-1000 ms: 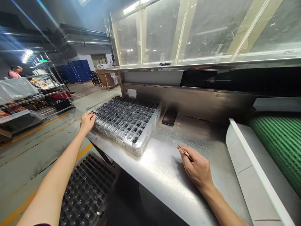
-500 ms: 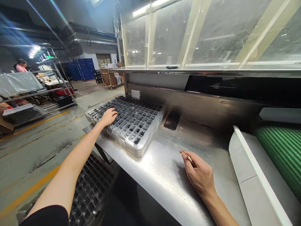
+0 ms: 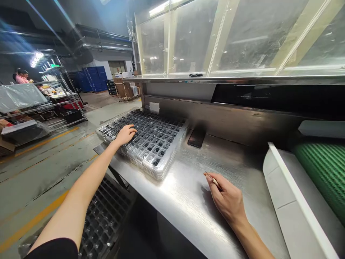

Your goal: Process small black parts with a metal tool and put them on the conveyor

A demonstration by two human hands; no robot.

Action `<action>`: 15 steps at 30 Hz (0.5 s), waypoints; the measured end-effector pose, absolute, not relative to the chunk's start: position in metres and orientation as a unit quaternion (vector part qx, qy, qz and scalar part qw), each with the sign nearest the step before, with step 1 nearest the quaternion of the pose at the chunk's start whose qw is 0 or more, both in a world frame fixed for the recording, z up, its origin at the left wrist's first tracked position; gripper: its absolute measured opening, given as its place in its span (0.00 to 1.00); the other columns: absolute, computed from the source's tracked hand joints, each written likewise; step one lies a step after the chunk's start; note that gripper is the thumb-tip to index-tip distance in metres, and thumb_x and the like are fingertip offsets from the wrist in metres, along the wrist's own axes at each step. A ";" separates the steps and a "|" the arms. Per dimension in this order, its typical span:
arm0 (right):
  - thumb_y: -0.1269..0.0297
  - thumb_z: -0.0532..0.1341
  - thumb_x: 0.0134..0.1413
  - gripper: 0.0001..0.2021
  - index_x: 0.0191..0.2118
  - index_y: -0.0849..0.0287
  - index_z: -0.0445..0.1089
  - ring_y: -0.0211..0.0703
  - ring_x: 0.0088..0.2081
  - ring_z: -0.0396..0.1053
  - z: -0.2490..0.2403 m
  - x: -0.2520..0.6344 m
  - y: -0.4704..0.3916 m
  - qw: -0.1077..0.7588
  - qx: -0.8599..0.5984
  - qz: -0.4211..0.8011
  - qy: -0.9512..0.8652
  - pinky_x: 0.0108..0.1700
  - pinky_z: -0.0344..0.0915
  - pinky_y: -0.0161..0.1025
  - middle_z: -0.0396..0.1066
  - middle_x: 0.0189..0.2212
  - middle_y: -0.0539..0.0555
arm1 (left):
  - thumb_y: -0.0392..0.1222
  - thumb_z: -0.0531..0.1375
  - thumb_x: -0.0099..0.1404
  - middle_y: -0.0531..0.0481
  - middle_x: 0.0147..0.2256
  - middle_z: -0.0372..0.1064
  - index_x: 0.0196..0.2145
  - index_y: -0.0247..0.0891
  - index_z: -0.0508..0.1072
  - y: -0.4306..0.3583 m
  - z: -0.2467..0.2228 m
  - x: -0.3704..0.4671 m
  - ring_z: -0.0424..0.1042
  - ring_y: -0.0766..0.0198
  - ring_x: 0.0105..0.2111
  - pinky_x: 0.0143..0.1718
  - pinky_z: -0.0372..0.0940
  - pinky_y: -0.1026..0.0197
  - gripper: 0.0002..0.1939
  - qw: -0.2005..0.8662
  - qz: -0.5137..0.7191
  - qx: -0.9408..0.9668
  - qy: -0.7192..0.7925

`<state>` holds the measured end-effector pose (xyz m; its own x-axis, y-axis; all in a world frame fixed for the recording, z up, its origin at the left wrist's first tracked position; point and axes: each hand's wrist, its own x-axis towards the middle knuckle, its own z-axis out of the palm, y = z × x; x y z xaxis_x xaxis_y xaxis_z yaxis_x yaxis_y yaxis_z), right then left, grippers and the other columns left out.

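A stack of clear compartment trays [image 3: 161,163] filled with small dark parts sits at the left end of the steel bench [image 3: 185,201]. My left hand [image 3: 124,135] rests flat on the top tray near its front left side, fingers spread. My right hand [image 3: 228,199] lies on the bench to the right of the stack and pinches thin tweezers [image 3: 211,178], their tip pointing up and left, apart from the trays.
A dark phone [image 3: 196,138] lies behind the trays by the back panel. A green ribbed belt [image 3: 323,172] with a white guard [image 3: 293,201] runs at the right. A black empty tray [image 3: 102,219] sits low beside the bench. A person [image 3: 21,76] stands beyond wire racks far left.
My left hand moved from the tray stack's left edge onto the top tray. My right hand with the tweezers has barely shifted.
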<state>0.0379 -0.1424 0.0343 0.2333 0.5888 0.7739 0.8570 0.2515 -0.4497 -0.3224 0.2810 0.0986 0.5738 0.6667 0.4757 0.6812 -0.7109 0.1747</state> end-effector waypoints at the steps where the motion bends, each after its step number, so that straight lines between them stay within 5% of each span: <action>1: 0.60 0.59 0.78 0.11 0.45 0.56 0.77 0.41 0.35 0.78 0.034 0.038 -0.142 0.510 -0.599 -0.127 -0.604 0.36 0.68 0.34 0.80 0.38 0.50 | 0.45 0.55 0.74 0.46 0.65 0.70 0.47 0.46 0.86 0.280 0.098 -0.322 0.65 0.48 0.67 0.73 0.60 0.41 0.18 0.013 -0.265 -0.886 -0.380; 15: 0.61 0.59 0.77 0.11 0.45 0.57 0.77 0.43 0.34 0.77 0.034 0.036 -0.141 0.516 -0.599 -0.102 -0.603 0.37 0.69 0.37 0.79 0.38 0.52 | 0.46 0.57 0.74 0.47 0.65 0.70 0.46 0.47 0.85 0.260 0.101 -0.319 0.66 0.47 0.66 0.72 0.61 0.41 0.16 0.001 -0.263 -0.898 -0.354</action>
<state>0.0364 -0.1415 0.0342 0.2509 0.6181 0.7450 0.8286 0.2607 -0.4954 -0.3186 0.2596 0.1010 0.6115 0.6349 0.4722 0.6359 -0.7495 0.1842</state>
